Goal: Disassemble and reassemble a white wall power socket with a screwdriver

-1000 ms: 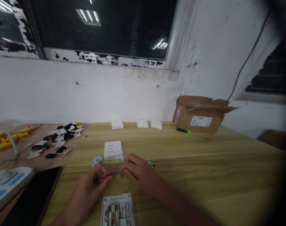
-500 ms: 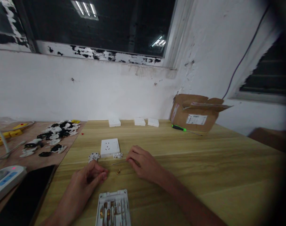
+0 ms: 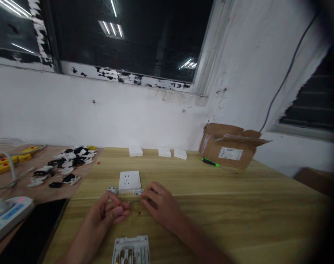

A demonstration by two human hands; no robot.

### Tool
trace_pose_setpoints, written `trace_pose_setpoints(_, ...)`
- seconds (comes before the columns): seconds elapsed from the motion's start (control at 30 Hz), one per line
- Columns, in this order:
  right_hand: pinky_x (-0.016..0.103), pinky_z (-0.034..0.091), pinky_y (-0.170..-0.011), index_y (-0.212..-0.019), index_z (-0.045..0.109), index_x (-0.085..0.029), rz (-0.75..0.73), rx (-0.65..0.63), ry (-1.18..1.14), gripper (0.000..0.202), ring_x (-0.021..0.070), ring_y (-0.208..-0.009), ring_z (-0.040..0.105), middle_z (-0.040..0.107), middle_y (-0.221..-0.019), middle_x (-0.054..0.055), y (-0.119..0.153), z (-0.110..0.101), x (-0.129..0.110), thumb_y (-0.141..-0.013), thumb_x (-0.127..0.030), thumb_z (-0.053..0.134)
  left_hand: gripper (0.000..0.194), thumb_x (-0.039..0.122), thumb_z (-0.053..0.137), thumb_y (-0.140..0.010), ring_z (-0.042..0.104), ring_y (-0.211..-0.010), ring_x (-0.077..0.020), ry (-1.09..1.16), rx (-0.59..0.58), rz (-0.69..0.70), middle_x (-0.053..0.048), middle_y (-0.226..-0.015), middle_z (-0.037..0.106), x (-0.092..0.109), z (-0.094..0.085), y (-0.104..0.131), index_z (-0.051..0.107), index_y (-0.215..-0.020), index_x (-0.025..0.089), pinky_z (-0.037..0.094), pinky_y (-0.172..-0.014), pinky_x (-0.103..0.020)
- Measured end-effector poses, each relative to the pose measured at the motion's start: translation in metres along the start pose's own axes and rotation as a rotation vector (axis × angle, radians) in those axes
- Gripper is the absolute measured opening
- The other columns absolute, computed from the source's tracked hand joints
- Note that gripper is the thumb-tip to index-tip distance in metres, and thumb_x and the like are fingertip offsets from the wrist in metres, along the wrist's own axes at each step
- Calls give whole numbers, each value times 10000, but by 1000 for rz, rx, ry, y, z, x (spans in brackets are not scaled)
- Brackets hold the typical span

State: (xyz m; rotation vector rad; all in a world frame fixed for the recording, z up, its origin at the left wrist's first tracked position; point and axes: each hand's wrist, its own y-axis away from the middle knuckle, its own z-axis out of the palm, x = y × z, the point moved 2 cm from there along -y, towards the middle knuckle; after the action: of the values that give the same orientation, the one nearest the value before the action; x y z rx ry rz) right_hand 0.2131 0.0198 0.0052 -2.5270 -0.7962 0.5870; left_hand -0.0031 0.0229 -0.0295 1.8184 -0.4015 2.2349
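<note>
My right hand (image 3: 160,203) pinches a thin metal rod (image 3: 134,201) that points left. The rod's tip meets the fingertips of my left hand (image 3: 106,214), which are pressed together on something too small to make out. Small brass pieces (image 3: 138,212) lie on the wooden table between the hands. Behind them sits a white socket panel (image 3: 129,181), with one small white part (image 3: 138,191) at its front right and another (image 3: 112,190) to its left. Nearest to me is an open white housing (image 3: 131,249) with brass strips inside.
Three white panels (image 3: 164,152) stand by the wall. At the back right are a cardboard box (image 3: 224,146) and a green-black screwdriver (image 3: 210,162). On the left lie black and white parts (image 3: 70,159), a power strip (image 3: 13,216) and a dark flat device (image 3: 32,231).
My right hand has moved left with the rod, whose tip now reaches my left fingertips. The view has tilted upward, so the table things appear lower.
</note>
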Motion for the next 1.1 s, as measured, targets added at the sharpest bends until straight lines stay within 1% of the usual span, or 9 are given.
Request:
trace_pose_setpoints(0.13,312,463,-774,-927,615,-228,-53,60,-81,53,180,-868,557,602,-904,23,-3,7,-33,-875,-233,627,367,348,832,-729,715,-983,-196,295,97,-82,-61,-983,749,6,3,-2,527,-862,193,563,-908,-290)
trace_pose_setpoints(0.23,316,459,-810,-936,588,-227,-32,112,-167,115,186,-918,569,613,-944,24,-3,12,-50,-854,-253,665,373,291,854,-708,711,-1000,-179,431,145,-87,-45,-955,747,10,9,-2,537,-877,192,557,-921,-259)
trace_pose_setpoints(0.43,315,460,-834,-954,593,-239,38,207,-235,138,191,-956,575,613,-974,24,0,10,-56,-844,-210,671,390,189,870,-664,738,-867,-180,428,264,-113,-43,-907,749,23,28,-4,532,-859,182,591,-774,-235)
trace_pose_setpoints(0.57,314,461,-830,-924,591,-238,72,232,-213,139,195,-948,576,609,-960,22,0,8,-56,-826,-203,684,398,293,869,-672,724,-897,-188,382,201,-106,-22,-892,743,26,38,-5,547,-880,185,567,-728,-214)
trace_pose_setpoints(0.7,302,457,-755,-861,559,-220,114,259,-95,85,192,-869,576,609,-893,25,-2,10,-57,-855,-190,638,409,359,870,-653,705,-813,-150,354,190,-76,15,-796,718,19,42,-5,558,-846,180,541,-705,-192)
trace_pose_setpoints(0.77,315,452,-748,-865,558,-214,71,266,-1,50,197,-849,572,618,-880,36,-4,10,-58,-886,-215,604,411,377,871,-634,689,-771,-137,331,225,-54,23,-767,706,19,43,-4,575,-835,175,538,-700,-194)
trace_pose_setpoints(0.87,334,449,-758,-903,573,-203,-36,292,113,37,199,-842,575,642,-900,52,-7,13,-59,-920,-229,553,411,387,871,-620,682,-794,-150,311,244,-32,5,-809,712,22,43,-1,602,-839,166,540,-707,-210)
trace_pose_setpoints(1.0,331,447,-688,-816,572,-196,-97,370,189,68,195,-762,563,625,-796,40,-9,15,-62,-874,-189,536,367,386,840,-687,669,-748,-135,290,146,-10,6,-786,703,24,40,4,583,-827,164,527,-679,-202)
trace_pose_setpoints(1.1,305,444,-630,-759,559,-198,-117,408,107,73,174,-697,541,573,-720,19,-6,12,-61,-818,-162,536,335,386,797,-755,658,-673,-110,202,96,28,26,-725,704,23,32,7,547,-841,180,516,-670,-192)
